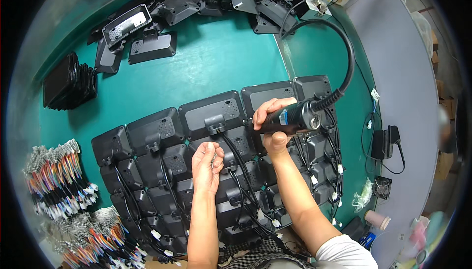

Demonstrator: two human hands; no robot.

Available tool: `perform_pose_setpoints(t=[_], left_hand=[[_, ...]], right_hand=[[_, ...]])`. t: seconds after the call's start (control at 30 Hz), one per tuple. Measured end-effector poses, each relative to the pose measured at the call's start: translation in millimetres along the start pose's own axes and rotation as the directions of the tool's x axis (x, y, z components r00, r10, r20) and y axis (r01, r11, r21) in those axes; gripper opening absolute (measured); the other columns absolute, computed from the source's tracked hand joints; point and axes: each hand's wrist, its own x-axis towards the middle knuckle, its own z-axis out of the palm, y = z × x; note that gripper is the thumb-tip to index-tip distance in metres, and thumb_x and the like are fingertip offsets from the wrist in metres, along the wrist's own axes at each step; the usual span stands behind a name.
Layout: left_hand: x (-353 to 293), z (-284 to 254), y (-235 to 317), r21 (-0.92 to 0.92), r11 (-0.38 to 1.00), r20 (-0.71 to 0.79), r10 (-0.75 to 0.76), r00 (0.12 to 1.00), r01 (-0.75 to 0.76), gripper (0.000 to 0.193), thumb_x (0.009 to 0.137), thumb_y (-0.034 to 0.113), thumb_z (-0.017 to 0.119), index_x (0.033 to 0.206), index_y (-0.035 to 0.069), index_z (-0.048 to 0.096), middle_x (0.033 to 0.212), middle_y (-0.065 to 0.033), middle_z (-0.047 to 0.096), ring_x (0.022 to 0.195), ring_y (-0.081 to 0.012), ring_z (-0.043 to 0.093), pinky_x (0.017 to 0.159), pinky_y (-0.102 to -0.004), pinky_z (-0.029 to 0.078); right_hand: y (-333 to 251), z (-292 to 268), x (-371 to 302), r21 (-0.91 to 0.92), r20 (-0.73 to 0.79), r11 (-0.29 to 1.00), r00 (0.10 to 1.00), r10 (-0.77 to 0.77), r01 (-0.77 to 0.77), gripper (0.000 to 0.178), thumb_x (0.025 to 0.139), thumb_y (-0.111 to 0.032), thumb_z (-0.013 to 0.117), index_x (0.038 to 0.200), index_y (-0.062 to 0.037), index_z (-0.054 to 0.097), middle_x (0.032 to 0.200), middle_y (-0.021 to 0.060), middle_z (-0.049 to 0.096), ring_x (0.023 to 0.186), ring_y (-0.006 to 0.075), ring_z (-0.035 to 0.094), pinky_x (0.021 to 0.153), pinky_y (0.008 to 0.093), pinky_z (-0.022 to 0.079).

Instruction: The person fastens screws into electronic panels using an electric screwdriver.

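My right hand (275, 121) is wrapped round a black electric screwdriver (291, 119), held above the upper right part of the rows. A thick black cord (350, 57) curves up from its end. My left hand (207, 163) is closed, with small shiny metal pieces, perhaps screws, showing between the fingers. It hovers over the rows of black rectangular plastic housings (210, 114). Many housings have a round stub on the edge, from which black cables (237, 153) with white plugs run toward me. The screwdriver's tip is hidden by my right hand.
Loose black housings (182, 11) lie piled along the back of the green table (221, 48). A stack of black panels (69, 84) stands at the left. Bundles of coloured wire harnesses (56, 178) fill the near left. A power adapter (383, 143) and a small fan (382, 187) sit at the right.
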Motion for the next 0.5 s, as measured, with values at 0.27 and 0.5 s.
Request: perform_pose_setpoints(t=[0.27, 0.5], left_hand=[[1.0, -1.8, -0.7, -0.025, 0.999, 0.04, 0.028, 0.999, -0.027, 0.014, 0.083, 0.014, 0.055, 0.086, 0.001, 0.052, 0.071, -0.0052, 0.051, 0.051, -0.0043, 0.039, 0.04, -0.0134, 0.029], [-29.7, 19.5, 8.4, 0.064, 0.998, 0.125, -0.002, 0.992, -0.006, 0.014, 0.078, 0.007, 0.061, 0.088, -0.002, 0.056, 0.072, -0.0071, 0.057, 0.049, -0.0025, 0.038, 0.041, -0.0129, 0.026]], right_hand=[[-7.3, -11.8, 20.2, -0.027, -0.193, 0.999, 0.981, 0.018, -0.023, 0.049, 0.068, -0.041, 0.068, 0.089, -0.0037, 0.044, 0.072, 0.0086, 0.05, 0.058, 0.0164, 0.051, 0.052, 0.0264, 0.042], [-65.1, 26.2, 1.2, 0.201, -0.2, 0.976, 0.979, -0.043, 0.084, 0.058, 0.073, -0.06, 0.051, 0.092, -0.0061, 0.046, 0.07, 0.0057, 0.048, 0.054, 0.0152, 0.047, 0.056, 0.0296, 0.04]])
